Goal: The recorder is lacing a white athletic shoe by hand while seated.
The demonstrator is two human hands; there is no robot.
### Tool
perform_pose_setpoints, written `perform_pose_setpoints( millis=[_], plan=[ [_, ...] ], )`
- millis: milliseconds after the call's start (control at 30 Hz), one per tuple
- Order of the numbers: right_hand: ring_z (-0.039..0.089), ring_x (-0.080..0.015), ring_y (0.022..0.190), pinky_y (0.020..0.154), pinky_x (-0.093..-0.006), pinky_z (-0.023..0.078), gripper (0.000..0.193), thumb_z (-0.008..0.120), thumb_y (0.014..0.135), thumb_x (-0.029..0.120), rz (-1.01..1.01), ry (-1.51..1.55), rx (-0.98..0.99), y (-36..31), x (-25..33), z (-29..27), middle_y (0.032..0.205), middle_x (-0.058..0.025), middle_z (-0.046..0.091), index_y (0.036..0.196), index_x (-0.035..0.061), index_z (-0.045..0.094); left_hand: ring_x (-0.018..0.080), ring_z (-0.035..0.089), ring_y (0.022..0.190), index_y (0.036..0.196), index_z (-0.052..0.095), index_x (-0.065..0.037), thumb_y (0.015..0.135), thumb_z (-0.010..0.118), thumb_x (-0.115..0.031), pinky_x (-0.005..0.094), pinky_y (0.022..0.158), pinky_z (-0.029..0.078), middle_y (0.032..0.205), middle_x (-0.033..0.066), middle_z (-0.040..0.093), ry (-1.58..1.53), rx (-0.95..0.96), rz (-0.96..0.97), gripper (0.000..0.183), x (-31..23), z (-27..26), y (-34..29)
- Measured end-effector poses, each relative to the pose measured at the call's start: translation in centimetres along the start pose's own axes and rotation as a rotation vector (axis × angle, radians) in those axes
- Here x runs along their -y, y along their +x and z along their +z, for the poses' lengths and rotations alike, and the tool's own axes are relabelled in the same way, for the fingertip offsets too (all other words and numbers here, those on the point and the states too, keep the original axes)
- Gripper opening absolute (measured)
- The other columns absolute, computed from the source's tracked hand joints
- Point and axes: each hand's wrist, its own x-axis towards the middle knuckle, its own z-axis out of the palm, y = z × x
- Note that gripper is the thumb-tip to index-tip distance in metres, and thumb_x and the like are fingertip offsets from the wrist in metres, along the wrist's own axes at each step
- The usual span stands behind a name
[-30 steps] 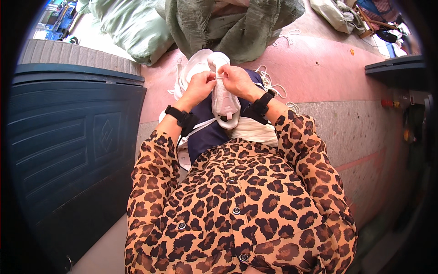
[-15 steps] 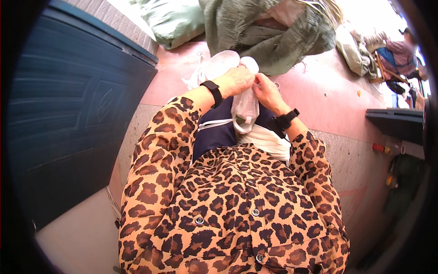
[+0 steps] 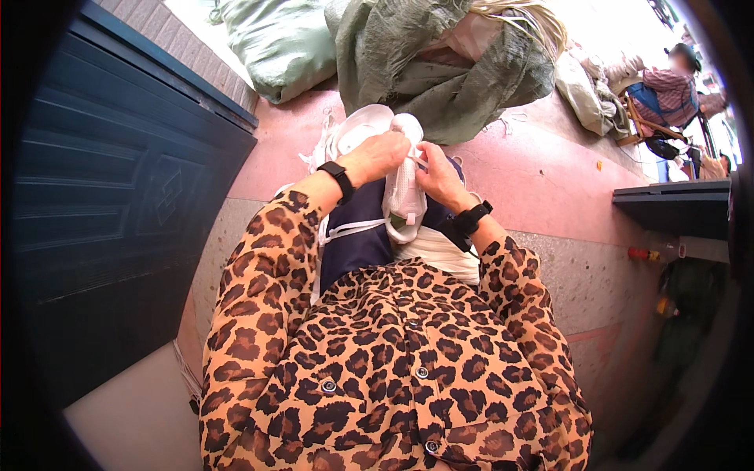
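Observation:
A pale sneaker (image 3: pixel 404 200) lies across my lap, its heel toward me and its white toe (image 3: pixel 406 124) pointing away. My left hand (image 3: pixel 383 155) is closed over the front of the shoe, its fingertips pinching a thin white shoelace. Just to its right, my right hand (image 3: pixel 440 179) pinches the lace too, beside the shoe's upper. Fine detail at the fingertips is too small to make out. Beyond my left hand sits a rounded white thing (image 3: pixel 364 125), with loose white strands at its left. White cords (image 3: pixel 357 229) cross the dark cloth on my left thigh.
A bundle of cream strands (image 3: pixel 444 255) lies at my right thigh. Ahead stand a grey-green woven sack (image 3: pixel 440 78) and a pale green sack (image 3: pixel 279 47). A dark blue panelled door (image 3: pixel 133 204) is at left. Far right, a person (image 3: pixel 667 90) sits near a dark ledge (image 3: pixel 675 206).
The view has shifted, so the sacks and door sit lower and further left. My right hand has drawn slightly away from my left, with a white lace showing between them.

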Motion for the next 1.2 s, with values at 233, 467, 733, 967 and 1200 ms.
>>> perform_pose_setpoints(
  millis=[233, 467, 733, 967, 1200],
  plan=[
    [0.059, -0.0304, 0.081, 0.071, -0.0359, 0.046, 0.034, 0.062, 0.075, 0.017, 0.148, -0.055, 0.039, -3.2, -0.4, -4.0, 0.085, -0.0175, 0.061, 0.104, 0.0009, 0.053, 0.0312, 0.051, 0.075, 0.086, 0.052, -0.003, 0.083, 0.043, -0.009, 0.0422, 0.067, 0.043, 0.081, 0.0160, 0.051, 0.685, -0.467, -0.437, 0.011, 8.7, -12.9, -12.5],
    [0.047, -0.0050, 0.057, 0.053, -0.0207, 0.043, 0.027, 0.060, 0.082, 0.018, 0.446, 0.856, -0.241, -13.8, -6.3, -18.6, 0.069, 0.0045, 0.051, 0.106, 0.0048, 0.057, 0.0368, 0.061, 0.074, 0.089, 0.064, -0.006, 0.080, 0.044, -0.013, 0.0461, 0.062, 0.050, 0.080, 0.0191, 0.060, 1.094, -0.699, -1.425, 0.023, 10.7, -27.3, -38.3],
    [0.033, -0.0049, 0.052, 0.055, -0.0187, 0.037, 0.019, 0.044, 0.092, 0.017, 0.073, 1.447, -0.570, -23.3, -8.5, -32.3, 0.060, 0.0029, 0.033, 0.105, 0.0052, 0.051, 0.0285, 0.064, 0.063, 0.083, 0.061, 0.007, 0.082, 0.048, -0.006, 0.0389, 0.053, 0.052, 0.080, 0.0217, 0.062, 0.291, -1.589, -1.518, 0.019, 7.1, -28.0, -46.0],
    [0.048, -0.0165, 0.095, 0.069, -0.0235, 0.046, 0.029, 0.039, 0.091, 0.008, -0.289, 1.578, -0.339, -23.6, -4.3, -35.9, 0.104, -0.0087, 0.047, 0.118, -0.0009, 0.043, 0.0106, 0.035, 0.050, 0.089, 0.050, 0.001, 0.087, 0.041, 0.000, 0.0241, 0.043, 0.029, 0.063, 0.0009, 0.034, -0.862, -1.731, -1.007, 0.010, 10.3, -30.2, -43.1],
    [0.059, -0.0147, 0.088, 0.077, -0.0273, 0.047, 0.022, 0.046, 0.088, 0.011, 0.138, 0.512, -0.203, -10.7, -3.3, -18.8, 0.095, -0.0071, 0.062, 0.106, 0.0050, 0.058, 0.0003, 0.029, 0.043, 0.082, 0.047, -0.010, 0.089, 0.047, -0.012, 0.0155, 0.035, 0.023, 0.058, -0.0070, 0.036, -1.170, -0.755, -0.960, 0.007, 5.9, -17.3, -21.6]
  ],
)
